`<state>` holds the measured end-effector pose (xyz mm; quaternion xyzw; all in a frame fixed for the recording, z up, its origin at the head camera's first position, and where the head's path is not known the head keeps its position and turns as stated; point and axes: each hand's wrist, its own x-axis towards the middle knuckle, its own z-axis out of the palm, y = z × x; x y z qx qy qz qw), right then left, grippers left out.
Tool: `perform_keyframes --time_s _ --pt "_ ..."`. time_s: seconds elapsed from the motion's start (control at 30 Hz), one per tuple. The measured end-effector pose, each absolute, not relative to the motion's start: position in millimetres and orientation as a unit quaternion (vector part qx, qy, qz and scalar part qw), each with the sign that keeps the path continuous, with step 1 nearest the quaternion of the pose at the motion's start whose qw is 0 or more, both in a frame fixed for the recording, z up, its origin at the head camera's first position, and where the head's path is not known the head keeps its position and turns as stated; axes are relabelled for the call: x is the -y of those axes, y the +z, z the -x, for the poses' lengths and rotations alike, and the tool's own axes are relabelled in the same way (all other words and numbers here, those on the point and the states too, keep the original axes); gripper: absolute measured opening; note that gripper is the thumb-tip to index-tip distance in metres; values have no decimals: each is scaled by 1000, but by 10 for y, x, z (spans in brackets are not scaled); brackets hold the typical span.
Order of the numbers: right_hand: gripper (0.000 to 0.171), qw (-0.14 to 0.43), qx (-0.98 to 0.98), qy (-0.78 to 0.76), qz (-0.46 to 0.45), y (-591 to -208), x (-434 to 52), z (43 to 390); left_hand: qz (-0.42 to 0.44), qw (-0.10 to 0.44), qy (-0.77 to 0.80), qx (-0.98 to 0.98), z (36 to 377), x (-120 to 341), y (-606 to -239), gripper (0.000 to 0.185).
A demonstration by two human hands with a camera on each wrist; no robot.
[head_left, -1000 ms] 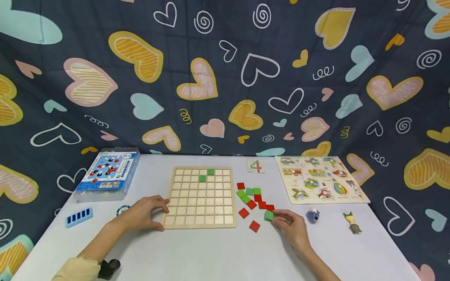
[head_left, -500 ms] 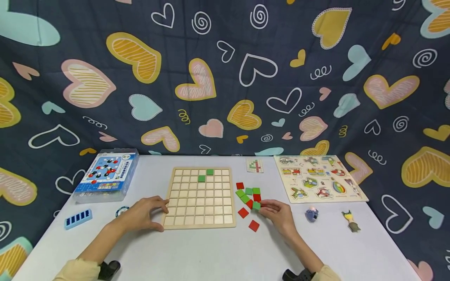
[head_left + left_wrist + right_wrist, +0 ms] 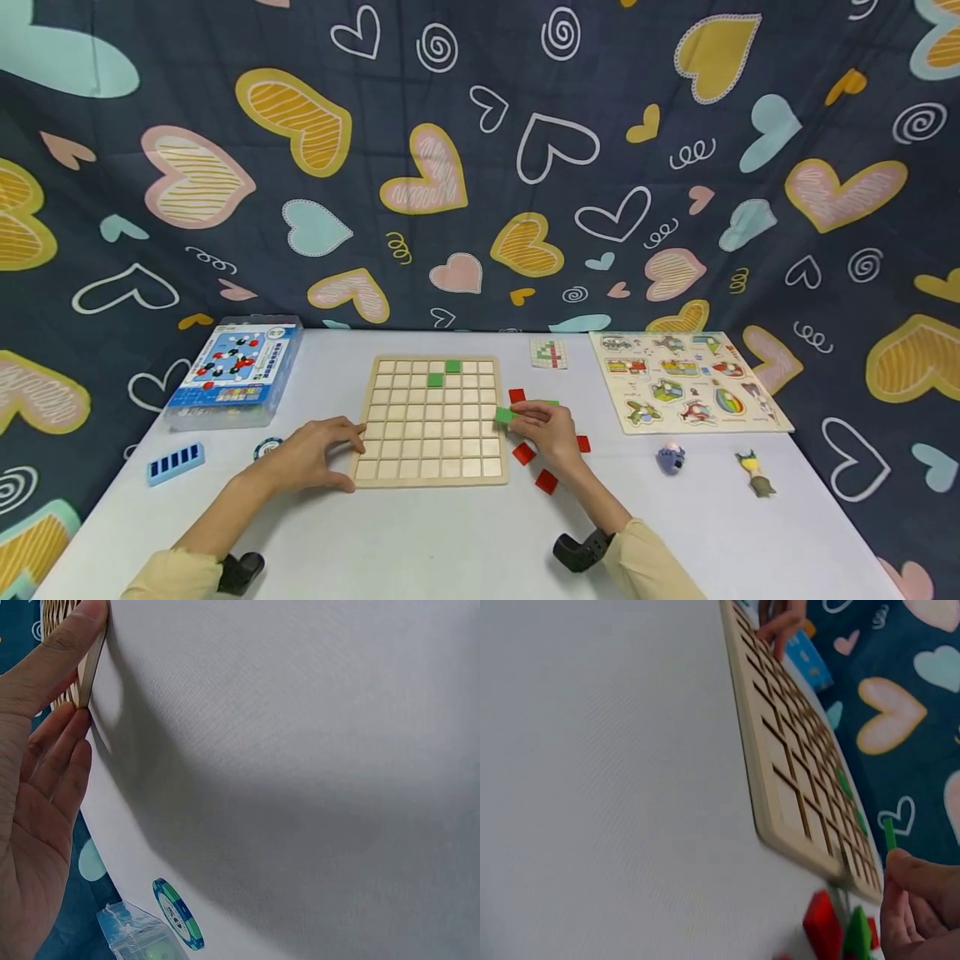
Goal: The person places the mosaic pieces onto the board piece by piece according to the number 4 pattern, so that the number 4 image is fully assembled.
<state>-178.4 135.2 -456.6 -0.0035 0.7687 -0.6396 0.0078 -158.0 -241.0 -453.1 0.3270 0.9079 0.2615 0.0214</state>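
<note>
A wooden grid board (image 3: 431,482) lies on the white table, with two green tiles near its far edge, one (image 3: 452,366) a row behind the other (image 3: 435,380). My left hand (image 3: 315,454) touches the board's left side, thumb at the near corner and fingertips farther up the edge, fingers fairly straight. Between thumb and fingers my right hand (image 3: 551,433) pinches a green square tile (image 3: 504,415), held over the board's right edge. The right wrist view shows this tile (image 3: 889,834) raised on edge. Red tiles (image 3: 546,481) lie around and under that hand, which hides part of the pile.
A small pattern card (image 3: 549,354) lies behind the tiles, a picture puzzle board (image 3: 652,422) at back right. Two small figures (image 3: 671,458) sit at right. At left are a boxed molecule set (image 3: 232,367), a light blue slotted piece (image 3: 176,463) and a round chip (image 3: 178,915).
My right hand has carried the green tile leftward and away from me, from the right side of the loose tiles to the board's right edge. The left hand has stayed at the board.
</note>
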Motion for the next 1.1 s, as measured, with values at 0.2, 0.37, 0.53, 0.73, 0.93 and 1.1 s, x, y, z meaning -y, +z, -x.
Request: perform_keyframes --time_s 0.2,0.37,0.53,0.73,0.93,1.1 --pt "24 10 -767 -641 37 -4590 -1106 1908 -330 15 260 -907 1576 2403 -4522 43" --pt "22 5 -771 -633 62 -4589 -900 1998 -323 24 263 -909 1566 2399 -4515 42" --pt "21 6 -770 -630 97 -4536 -726 2086 -326 25 262 -908 1570 2398 -4512 42" --pt "19 -14 -799 -584 142 -4658 -556 2246 -336 15 259 -906 1564 2406 -4498 42" --pt "19 -43 -825 -545 146 -4730 -397 2332 -334 21 259 -906 1561 2392 -4477 42" --pt "18 -50 -823 -550 133 -4738 -325 2349 -330 17 258 -908 1569 2373 -4498 43"
